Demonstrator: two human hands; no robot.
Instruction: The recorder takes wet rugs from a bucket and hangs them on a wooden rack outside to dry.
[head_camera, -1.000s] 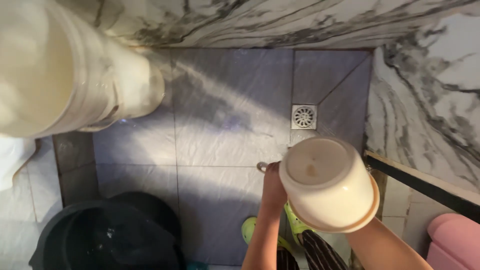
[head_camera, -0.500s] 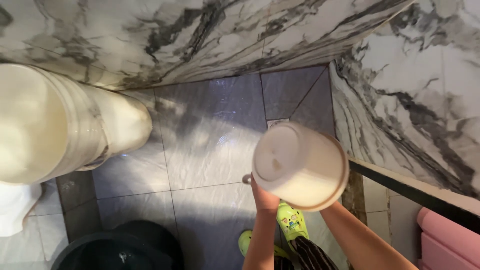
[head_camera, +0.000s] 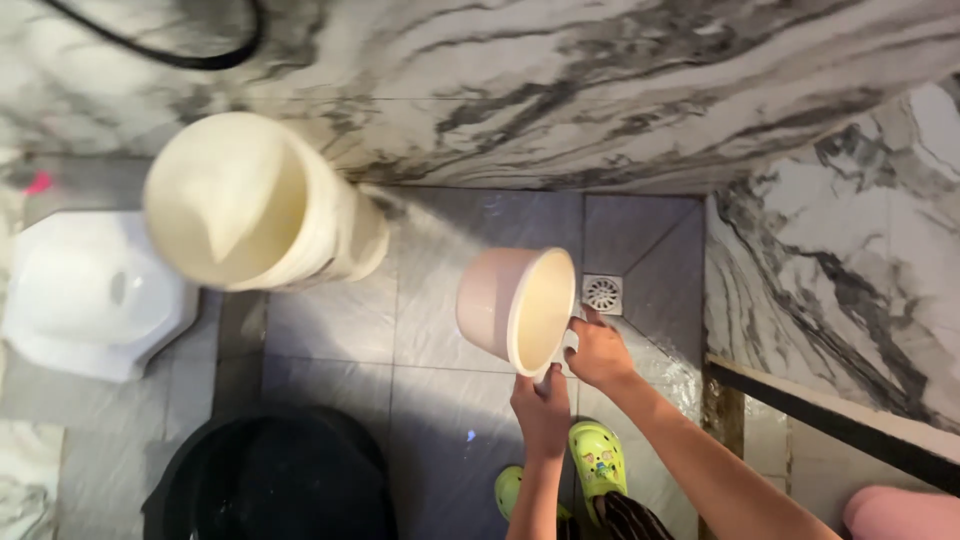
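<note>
**Me:** Both hands are on the small cream bucket (head_camera: 515, 308). My left hand (head_camera: 541, 408) grips it from underneath at the lower rim, fingers closed on the edge; my right hand (head_camera: 598, 352) is wrapped round the rim on the far right side. The bucket lies tipped on its side, mouth facing right, raised above the grey floor tiles (head_camera: 330, 330).

**Other:** What sits to the left of your hands?

**Me:** Furthest left, a white squat toilet pan (head_camera: 90, 295). Then a tall cream bucket (head_camera: 250, 205) standing by the marble wall (head_camera: 560, 90), and below it, nearer me, a black tub (head_camera: 275, 485).

**Other:** And to the right?

**Me:** Just beyond my right hand, a round floor drain (head_camera: 602, 293). My green clogs (head_camera: 597, 458) are straight beneath the hands.

**Other:** What could go wrong?

**Me:** The tiles look wet and glossy, so I judge a slip is the main risk. Damp fingers on a smooth rim could also let the bucket drop onto my feet.
</note>
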